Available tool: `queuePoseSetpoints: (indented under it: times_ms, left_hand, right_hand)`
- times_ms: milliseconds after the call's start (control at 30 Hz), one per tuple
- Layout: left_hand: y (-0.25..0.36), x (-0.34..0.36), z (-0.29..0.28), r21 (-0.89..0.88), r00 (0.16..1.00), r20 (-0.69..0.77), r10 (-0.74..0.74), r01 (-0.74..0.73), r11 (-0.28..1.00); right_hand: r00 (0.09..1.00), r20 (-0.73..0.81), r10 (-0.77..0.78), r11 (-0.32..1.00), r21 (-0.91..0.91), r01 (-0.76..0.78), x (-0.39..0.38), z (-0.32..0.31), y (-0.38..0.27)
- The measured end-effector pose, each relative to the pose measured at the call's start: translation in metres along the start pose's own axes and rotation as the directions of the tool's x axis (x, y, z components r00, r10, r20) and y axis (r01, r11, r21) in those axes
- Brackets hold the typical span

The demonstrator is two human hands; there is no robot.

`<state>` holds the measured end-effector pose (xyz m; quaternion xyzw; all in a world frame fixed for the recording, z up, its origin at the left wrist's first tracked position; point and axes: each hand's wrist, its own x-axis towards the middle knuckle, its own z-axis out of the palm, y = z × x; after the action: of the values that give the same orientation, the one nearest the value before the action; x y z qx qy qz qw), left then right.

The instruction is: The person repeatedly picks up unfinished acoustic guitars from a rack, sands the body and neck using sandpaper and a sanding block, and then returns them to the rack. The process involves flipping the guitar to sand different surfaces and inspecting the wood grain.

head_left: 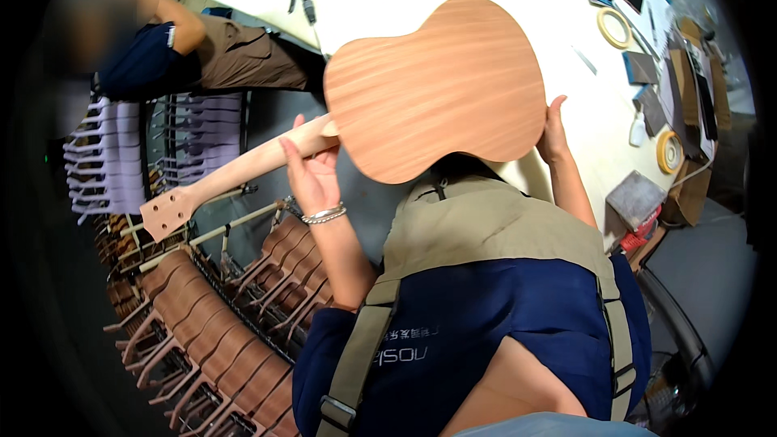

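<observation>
left hand [314, 182] clasps the ukulele [437, 89] by its smooth neck [259, 158], right hand [553, 136] holds its rounded end. pale tabletop [566, 40] spreads beyond its striped wooden curves.

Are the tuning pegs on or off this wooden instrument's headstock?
Off: the headstock shows bare holes, with no pegs in them.

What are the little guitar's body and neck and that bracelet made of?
The body looks like smooth wood, perhaps satin-finished: brown grain streaks cross it. The neck seems bare, paler wood, with little shine. The bracelet is probably polished metal, since it glints silver.
</observation>
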<state>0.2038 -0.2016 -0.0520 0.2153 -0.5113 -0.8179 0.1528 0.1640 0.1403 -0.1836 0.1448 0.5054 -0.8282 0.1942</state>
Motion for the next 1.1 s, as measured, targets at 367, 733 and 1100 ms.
queuePoseSetpoints:
  times_ms: [367, 733, 1100]
  left_hand:
    - [0.003, -0.01, 0.033, -0.201, 0.973, 0.164, 0.163, -0.129, 0.971]
    - [0.009, -0.02, 0.051, 0.031, 0.857, 0.406, 0.318, -0.361, 0.932]
    - [0.009, -0.025, 0.063, 0.156, 0.845, 0.471, 0.253, -0.362, 0.919]
  right_hand:
    - [0.966, 0.064, -0.252, 0.956, -0.136, 0.259, 0.01, -0.049, 0.023]
    - [0.996, -0.081, 0.045, 0.968, 0.25, -0.023, 0.015, -0.041, 0.012]
    - [1.0, -0.013, -0.002, 0.912, 0.41, 0.007, 0.006, -0.024, 0.002]
